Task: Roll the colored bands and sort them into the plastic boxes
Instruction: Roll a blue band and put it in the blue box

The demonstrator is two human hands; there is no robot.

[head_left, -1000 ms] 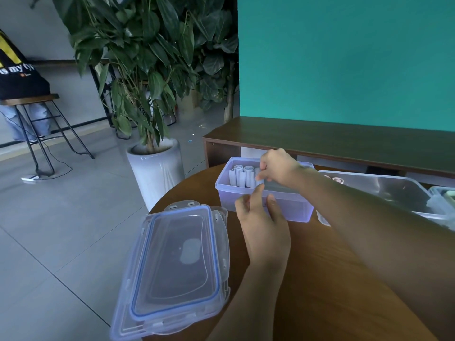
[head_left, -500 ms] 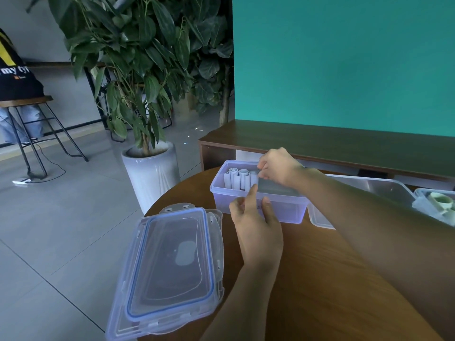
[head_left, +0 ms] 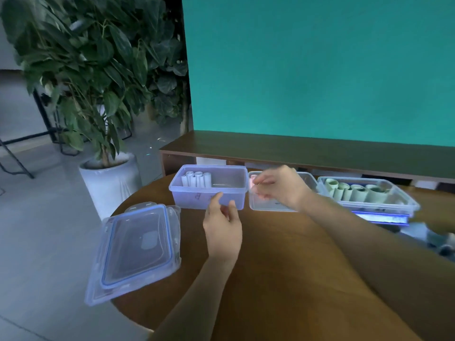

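Head view, looking down on a round wooden table (head_left: 283, 267) whose curved left edge runs from the far boxes toward the viewer; 3 clear plastic boxes stand in a row along its far side. Left box (head_left: 209, 193) holds a few pale rolled bands (head_left: 197, 179) upright against its left end, the right part of it bare; middle box (head_left: 273, 205) sits just beside it, edges nearly touching; right box (head_left: 369, 195) holds a row of green rolls (head_left: 354, 191) and rests on a blue-edged lid (head_left: 379, 217). Left hand (head_left: 222, 230) hovers just in front of the left box, fingers loosely curled and apart, holding nothing. Right hand (head_left: 278, 187) reaches over the middle box, fingertips pinched together; blur hides whether they hold anything. Stacked lids (head_left: 135, 249) lie at the near left, overhanging the table edge. Open tabletop spreads between the forearms and in front of the boxes. Potted plant (head_left: 110, 183) stands on the floor past the left edge; a low wooden bench (head_left: 320, 148) runs behind the table.
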